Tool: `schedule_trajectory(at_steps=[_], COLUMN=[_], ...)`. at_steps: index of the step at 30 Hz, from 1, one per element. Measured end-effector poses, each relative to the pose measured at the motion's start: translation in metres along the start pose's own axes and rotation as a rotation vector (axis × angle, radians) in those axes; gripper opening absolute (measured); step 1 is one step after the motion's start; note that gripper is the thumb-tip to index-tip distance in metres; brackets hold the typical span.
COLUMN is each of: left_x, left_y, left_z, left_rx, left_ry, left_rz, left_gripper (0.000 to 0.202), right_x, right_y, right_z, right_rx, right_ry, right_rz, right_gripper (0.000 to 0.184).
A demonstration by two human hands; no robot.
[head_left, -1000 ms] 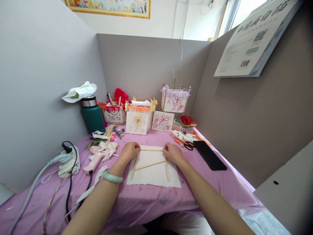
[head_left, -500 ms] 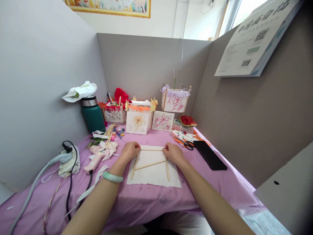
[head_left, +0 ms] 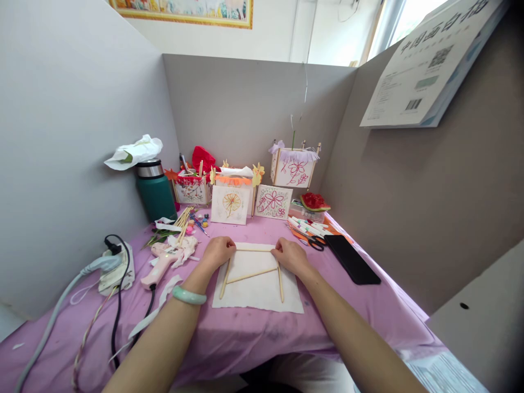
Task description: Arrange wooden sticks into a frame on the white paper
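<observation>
A white paper sheet [head_left: 262,292] lies on the purple tablecloth [head_left: 229,338] in front of me. Several thin wooden sticks [head_left: 250,275] rest on it as an open frame with one slanted across. My left hand [head_left: 216,252] is closed over the frame's far left corner, pinching the sticks there. My right hand [head_left: 289,255] is closed over the far right corner in the same way. A green bangle [head_left: 188,296] sits on my left wrist.
A pink glue gun [head_left: 161,265] and a power strip [head_left: 117,270] with cables lie to the left. Behind stand a green flask [head_left: 154,191], decorated paper boxes [head_left: 231,199] and loose sticks. Markers, scissors [head_left: 313,241] and a black phone [head_left: 351,259] lie right. Grey partitions enclose the desk.
</observation>
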State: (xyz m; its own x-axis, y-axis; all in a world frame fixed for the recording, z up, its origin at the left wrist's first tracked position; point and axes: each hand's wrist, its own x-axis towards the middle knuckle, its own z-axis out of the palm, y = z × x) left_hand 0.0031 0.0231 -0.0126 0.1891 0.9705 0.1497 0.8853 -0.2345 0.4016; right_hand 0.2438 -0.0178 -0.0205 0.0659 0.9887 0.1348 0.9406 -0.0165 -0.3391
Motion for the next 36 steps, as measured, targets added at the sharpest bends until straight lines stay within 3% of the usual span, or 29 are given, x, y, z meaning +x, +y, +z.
schedule_trajectory(at_steps=[36], left_x=[-0.0017], left_y=[0.0014], left_z=[-0.0026], left_rx=[0.013], left_ry=[-0.030], left_rz=[0.059], left_gripper=[0.023], right_x=[-0.0023], right_y=[-0.0009], right_z=[-0.0027], right_rx=[-0.037], right_ry=[-0.011], right_rz=[-0.044], right_gripper=[0.015])
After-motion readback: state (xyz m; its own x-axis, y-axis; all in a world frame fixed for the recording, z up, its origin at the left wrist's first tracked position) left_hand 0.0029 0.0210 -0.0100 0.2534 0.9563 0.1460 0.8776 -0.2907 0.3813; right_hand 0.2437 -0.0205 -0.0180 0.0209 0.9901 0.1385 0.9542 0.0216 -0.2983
